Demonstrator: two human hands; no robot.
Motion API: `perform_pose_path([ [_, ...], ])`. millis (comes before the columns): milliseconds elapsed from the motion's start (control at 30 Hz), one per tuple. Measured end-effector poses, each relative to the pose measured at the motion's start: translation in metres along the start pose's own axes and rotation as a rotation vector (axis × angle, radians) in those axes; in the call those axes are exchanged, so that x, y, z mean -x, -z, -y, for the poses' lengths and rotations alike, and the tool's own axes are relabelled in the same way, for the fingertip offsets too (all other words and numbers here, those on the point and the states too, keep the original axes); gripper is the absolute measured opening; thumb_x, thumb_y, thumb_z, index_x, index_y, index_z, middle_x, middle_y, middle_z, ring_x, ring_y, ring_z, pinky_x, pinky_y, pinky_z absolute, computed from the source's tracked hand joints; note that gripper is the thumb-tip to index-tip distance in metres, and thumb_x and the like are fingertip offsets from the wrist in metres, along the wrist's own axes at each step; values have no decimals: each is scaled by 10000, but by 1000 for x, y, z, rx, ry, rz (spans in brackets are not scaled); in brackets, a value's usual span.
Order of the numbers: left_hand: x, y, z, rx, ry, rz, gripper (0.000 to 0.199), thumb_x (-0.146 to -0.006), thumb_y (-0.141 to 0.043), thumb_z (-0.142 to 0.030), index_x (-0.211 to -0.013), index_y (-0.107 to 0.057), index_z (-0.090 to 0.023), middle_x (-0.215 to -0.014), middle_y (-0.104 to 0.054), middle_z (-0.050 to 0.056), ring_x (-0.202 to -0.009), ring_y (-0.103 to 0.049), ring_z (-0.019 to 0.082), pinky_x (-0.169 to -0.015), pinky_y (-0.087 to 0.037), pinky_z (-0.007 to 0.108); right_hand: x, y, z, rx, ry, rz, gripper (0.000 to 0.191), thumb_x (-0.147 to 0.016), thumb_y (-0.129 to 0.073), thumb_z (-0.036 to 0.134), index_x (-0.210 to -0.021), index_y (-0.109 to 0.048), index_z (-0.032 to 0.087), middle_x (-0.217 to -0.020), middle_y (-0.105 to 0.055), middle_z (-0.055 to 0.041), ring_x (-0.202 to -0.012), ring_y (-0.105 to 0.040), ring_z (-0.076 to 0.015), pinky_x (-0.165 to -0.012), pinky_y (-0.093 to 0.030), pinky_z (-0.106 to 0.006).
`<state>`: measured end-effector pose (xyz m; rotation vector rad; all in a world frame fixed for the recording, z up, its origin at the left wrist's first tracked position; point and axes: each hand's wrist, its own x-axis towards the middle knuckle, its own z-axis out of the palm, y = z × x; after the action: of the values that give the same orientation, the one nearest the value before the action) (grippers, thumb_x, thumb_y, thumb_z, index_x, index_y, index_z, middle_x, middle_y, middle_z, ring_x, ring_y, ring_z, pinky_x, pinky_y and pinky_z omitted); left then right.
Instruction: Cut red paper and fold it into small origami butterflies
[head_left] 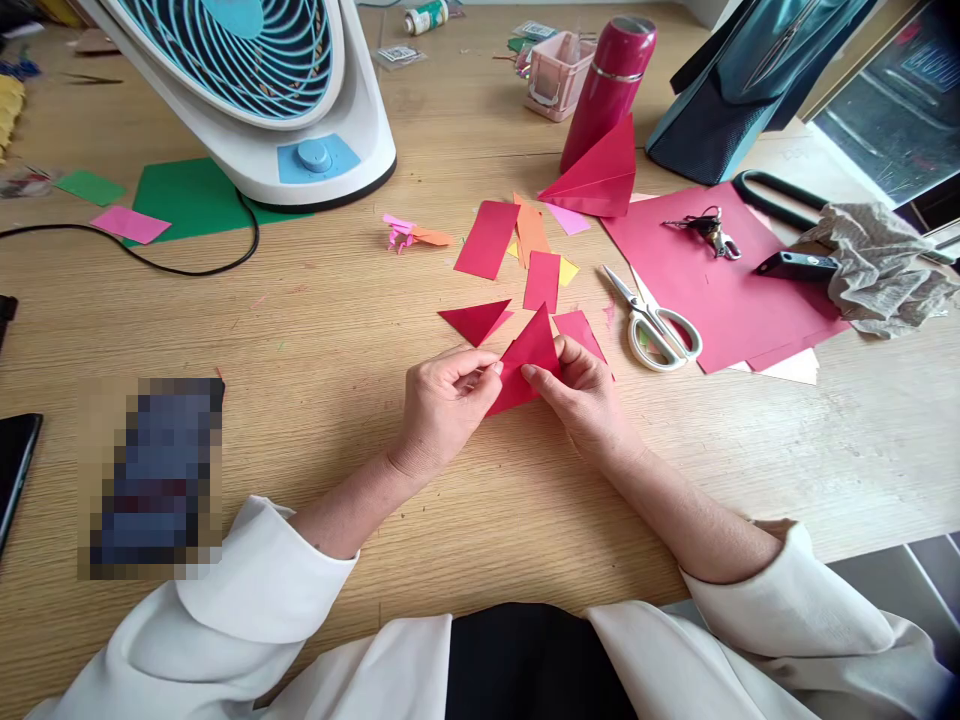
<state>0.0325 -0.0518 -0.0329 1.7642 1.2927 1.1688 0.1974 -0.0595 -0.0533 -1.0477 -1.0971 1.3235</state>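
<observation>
Between my hands is a piece of red paper [534, 345], folded to a point at the top. My left hand [448, 400] pinches its left edge between thumb and fingertips. On its right side my right hand [589, 398] grips it, with the thumb pressed on the front face. A folded red triangle [476, 320] lies just beyond my left fingers. Past my right hand rests another red piece [581, 333], partly hidden. Farther off are two red rectangles [487, 240], over orange [531, 228] and yellow scraps.
White-handled scissors [656, 330] lie to the right, beside large red sheets [720, 300] bearing keys [709, 232]. A magenta flask [611, 90] stands behind a red paper cone [600, 180]. A fan [300, 120] is at back left; a blurred-out phone-like object [161, 475] lies at left.
</observation>
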Motion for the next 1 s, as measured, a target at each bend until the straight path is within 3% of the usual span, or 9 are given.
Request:
perform_pose_path([
  [133, -1, -1, 0, 101, 98, 44, 137, -822, -624, -226, -736, -701, -153, -654, -625, -4, -594, -535, 106, -568, -421, 215, 0, -2, 0, -7, -4, -12, 336, -760, -799, 402, -740, -513, 225, -720, -548, 38, -654, -497, -123, -640, -459, -267],
  [300, -2, 0, -1, 213, 231, 99, 160, -806, -646, -277, -721, -717, -162, -625, -616, -13, -582, -524, 106, -546, -419, 214, 2, -3, 5, 14, 38, -1, 235, -801, -764, 330, -805, -555, 223, -772, -565, 29, -687, -509, -122, -650, -443, -264],
  [533, -3, -1, 1, 441, 470, 165, 227, -760, -689, -367, -818, -774, -165, -724, -704, 19, -650, -628, 140, -561, -509, 228, 3, -1, 10, 141, 226, 49, 77, -866, -668, 211, -839, -596, 220, -811, -563, 9, -736, -514, -137, -671, -428, -275],
  [633, -4, -1, 0, 522, 492, 172, 231, -751, -681, -360, -816, -776, -160, -739, -723, 28, -670, -647, 143, -569, -528, 222, 2, 1, 11, 216, 323, 86, 62, -877, -636, 182, -827, -621, 214, -831, -567, -9, -793, -529, -155, -738, -430, -302],
  [833, -5, 2, -5, 610, 544, 195, 158, -752, -639, -272, -769, -745, -156, -692, -690, 4, -601, -620, 115, -511, -516, 198, 1, 4, 13, 305, 360, 129, 146, -901, -598, 195, -764, -636, 230, -853, -558, -32, -868, -545, -190, -835, -453, -357],
  [1000, -5, 5, -8, 644, 551, 229, 216, -795, -660, -364, -739, -701, -159, -710, -677, 13, -634, -636, 132, -520, -535, 219, 0, 6, 14, 357, 383, 156, 172, -905, -540, 150, -784, -629, 234, -869, -553, -39, -883, -556, -194, -844, -475, -372],
])
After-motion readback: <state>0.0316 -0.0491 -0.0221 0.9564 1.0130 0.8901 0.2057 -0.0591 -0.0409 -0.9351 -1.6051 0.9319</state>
